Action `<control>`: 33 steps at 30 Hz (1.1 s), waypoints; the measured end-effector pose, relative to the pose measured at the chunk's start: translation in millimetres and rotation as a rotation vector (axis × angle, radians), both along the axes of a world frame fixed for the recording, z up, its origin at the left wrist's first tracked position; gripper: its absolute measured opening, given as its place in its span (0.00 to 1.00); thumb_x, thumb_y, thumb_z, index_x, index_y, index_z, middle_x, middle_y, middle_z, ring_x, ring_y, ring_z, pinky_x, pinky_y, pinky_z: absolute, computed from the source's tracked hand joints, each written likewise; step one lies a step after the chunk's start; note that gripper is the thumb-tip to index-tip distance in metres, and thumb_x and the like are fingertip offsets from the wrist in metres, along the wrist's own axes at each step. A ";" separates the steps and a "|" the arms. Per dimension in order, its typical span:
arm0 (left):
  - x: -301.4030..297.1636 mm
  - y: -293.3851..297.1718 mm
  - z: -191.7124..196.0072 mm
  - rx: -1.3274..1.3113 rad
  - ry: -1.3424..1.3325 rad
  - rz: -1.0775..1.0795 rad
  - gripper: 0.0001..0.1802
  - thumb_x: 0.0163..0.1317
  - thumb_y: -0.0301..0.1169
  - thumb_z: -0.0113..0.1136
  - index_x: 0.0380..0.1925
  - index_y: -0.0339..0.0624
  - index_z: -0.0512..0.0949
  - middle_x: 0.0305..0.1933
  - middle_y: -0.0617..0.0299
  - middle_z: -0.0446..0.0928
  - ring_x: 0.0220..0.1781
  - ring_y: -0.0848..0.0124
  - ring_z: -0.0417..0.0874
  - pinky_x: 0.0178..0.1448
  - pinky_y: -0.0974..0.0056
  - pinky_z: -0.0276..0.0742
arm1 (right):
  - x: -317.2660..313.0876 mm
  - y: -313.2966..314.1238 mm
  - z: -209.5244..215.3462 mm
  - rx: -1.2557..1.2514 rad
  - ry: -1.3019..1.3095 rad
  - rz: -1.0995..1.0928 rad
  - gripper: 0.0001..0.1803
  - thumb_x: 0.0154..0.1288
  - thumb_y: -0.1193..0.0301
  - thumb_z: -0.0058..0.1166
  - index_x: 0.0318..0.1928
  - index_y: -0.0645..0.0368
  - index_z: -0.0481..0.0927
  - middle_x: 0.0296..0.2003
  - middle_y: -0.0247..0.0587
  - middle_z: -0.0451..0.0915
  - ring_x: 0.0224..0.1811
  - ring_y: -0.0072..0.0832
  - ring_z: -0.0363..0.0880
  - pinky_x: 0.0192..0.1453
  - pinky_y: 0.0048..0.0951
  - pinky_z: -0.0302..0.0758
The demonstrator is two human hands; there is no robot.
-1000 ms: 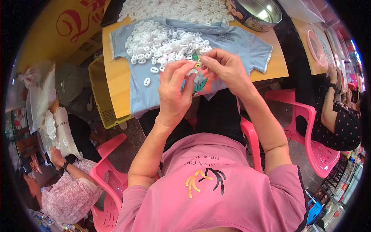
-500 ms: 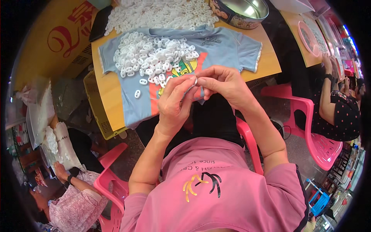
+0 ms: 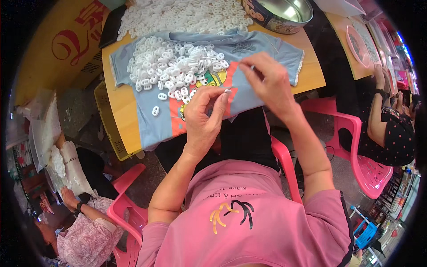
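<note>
My left hand (image 3: 202, 111) pinches a small white oval piece (image 3: 227, 91) between thumb and forefinger, just above the near edge of a blue T-shirt (image 3: 153, 122) spread on the table. Up and to the right, my right hand (image 3: 271, 84) hovers over the shirt, thumb and forefinger together. Anything in that pinch is too small and blurred to name. A heap of white oval two-holed plastic pieces (image 3: 164, 62) lies on the shirt to the left of my hands. One loose white piece (image 3: 155, 111) rests apart from the heap.
A larger spread of white pieces (image 3: 187, 15) covers the table's far side, beside a round tin (image 3: 291, 22). A yellow crate (image 3: 113, 129) stands left of the wooden table (image 3: 122, 118). Pink chairs (image 3: 362, 173) and other people (image 3: 84, 231) are on both sides.
My right hand has parted from the left and moved up and to the right. My left hand stays in almost the same place, its white piece now more visible.
</note>
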State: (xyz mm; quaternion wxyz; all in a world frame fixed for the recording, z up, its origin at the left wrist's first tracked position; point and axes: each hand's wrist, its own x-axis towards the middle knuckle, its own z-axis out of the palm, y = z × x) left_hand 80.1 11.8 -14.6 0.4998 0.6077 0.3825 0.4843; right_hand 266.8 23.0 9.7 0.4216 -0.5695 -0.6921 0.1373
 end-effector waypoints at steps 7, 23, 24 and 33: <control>-2.8 1.4 -6.7 -0.098 -0.043 -0.019 0.04 0.64 0.23 0.60 0.38 0.33 0.78 0.35 0.64 0.76 0.33 0.82 0.76 0.38 0.76 0.72 | 29.5 36.8 -1.8 0.036 -0.360 0.023 0.06 0.61 0.72 0.58 0.38 0.59 0.82 0.35 0.40 0.78 0.34 0.39 0.79 0.36 0.35 0.74; -8.3 4.2 -1.0 -0.320 -0.343 -0.037 0.06 0.68 0.25 0.56 0.42 0.35 0.73 0.37 0.58 0.81 0.34 0.79 0.79 0.39 0.72 0.76 | 30.0 33.4 4.6 -0.121 -0.522 0.023 0.06 0.62 0.70 0.57 0.36 0.58 0.79 0.37 0.40 0.78 0.37 0.42 0.79 0.39 0.38 0.75; -8.4 4.8 -1.5 -0.328 -0.330 -0.037 0.06 0.68 0.26 0.56 0.42 0.35 0.74 0.37 0.58 0.81 0.34 0.79 0.79 0.39 0.72 0.76 | 30.6 33.6 3.8 -0.121 -0.523 0.022 0.06 0.62 0.70 0.57 0.36 0.58 0.79 0.37 0.40 0.78 0.37 0.42 0.79 0.39 0.38 0.75; -16.5 8.9 0.6 -0.394 -0.376 -0.106 0.08 0.67 0.27 0.58 0.43 0.34 0.75 0.39 0.55 0.82 0.34 0.77 0.80 0.40 0.71 0.77 | 34.9 37.1 0.4 -0.136 -0.429 0.010 0.07 0.62 0.71 0.57 0.37 0.60 0.79 0.36 0.44 0.79 0.39 0.43 0.79 0.42 0.38 0.74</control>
